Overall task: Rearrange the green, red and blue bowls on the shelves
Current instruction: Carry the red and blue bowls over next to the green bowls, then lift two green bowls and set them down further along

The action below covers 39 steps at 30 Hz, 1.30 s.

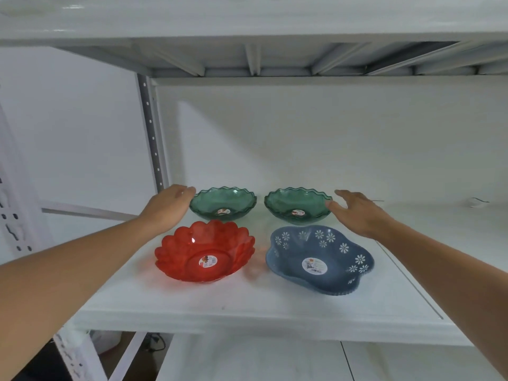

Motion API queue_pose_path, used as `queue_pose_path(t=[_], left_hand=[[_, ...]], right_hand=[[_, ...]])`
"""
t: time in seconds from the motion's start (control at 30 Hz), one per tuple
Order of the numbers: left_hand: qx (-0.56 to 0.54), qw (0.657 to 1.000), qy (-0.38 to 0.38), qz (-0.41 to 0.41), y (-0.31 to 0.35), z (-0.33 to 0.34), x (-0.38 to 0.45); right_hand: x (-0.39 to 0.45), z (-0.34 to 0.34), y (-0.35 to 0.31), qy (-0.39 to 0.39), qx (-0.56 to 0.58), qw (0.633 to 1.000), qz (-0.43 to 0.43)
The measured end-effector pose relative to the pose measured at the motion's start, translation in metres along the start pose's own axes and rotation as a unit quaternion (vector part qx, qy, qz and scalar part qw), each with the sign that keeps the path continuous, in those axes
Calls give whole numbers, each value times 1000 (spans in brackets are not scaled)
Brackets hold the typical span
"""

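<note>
Four bowls stand on the white middle shelf (pixel 247 306). At the back are two clear green bowls with wavy rims, one on the left (pixel 223 202) and one on the right (pixel 298 205). In front of them sit a red scalloped bowl (pixel 204 250) on the left and a blue bowl with white flower cut-outs (pixel 320 258) on the right. My left hand (pixel 169 206) is beside the left green bowl, fingertips at its left rim. My right hand (pixel 357 213) reaches to the right green bowl, fingers spread, thumb at its right rim. Neither hand holds a bowl.
The upper shelf (pixel 253 28) hangs close overhead with ribs underneath. A perforated metal upright (pixel 150 127) stands at the back left. Bare shelf surface stretches to the right (pixel 439 229). A lower shelf (pixel 275 361) shows below the front edge.
</note>
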<state>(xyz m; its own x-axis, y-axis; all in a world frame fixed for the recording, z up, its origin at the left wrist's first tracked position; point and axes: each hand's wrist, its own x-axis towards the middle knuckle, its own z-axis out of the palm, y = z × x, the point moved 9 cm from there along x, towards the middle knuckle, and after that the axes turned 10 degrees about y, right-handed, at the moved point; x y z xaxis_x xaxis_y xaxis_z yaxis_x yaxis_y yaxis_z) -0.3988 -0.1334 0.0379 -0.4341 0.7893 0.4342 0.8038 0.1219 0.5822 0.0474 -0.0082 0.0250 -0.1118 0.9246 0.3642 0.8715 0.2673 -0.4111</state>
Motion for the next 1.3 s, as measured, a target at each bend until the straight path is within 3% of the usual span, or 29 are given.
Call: queue_pose_path(t=[0.27,0.43,0.57,0.73,0.83,1.0,1.3], left_hand=[[69,997,24,-8,5,12,12],[51,999,10,-12,-4,27,53],[19,997,-26,-64,-37,61,90],[-48,979,-42,-195,-82,96,118],[-98,955,-67,-273,-98,120,124],[-141,931,-64,-331,-97,143,129],[-222,905,-59,-359,-73,148,140]], right_hand=[[44,38,29,-41,-2,999,-24],[81,59,28,-47,4,999,-8],[105,76,34,-34,29,996,71],[118,98,55,-49,16,983,177],[130,113,61,-43,106,968,222],[136,132,70,-57,220,922,313],[160,136,87,-18,278,897,342]])
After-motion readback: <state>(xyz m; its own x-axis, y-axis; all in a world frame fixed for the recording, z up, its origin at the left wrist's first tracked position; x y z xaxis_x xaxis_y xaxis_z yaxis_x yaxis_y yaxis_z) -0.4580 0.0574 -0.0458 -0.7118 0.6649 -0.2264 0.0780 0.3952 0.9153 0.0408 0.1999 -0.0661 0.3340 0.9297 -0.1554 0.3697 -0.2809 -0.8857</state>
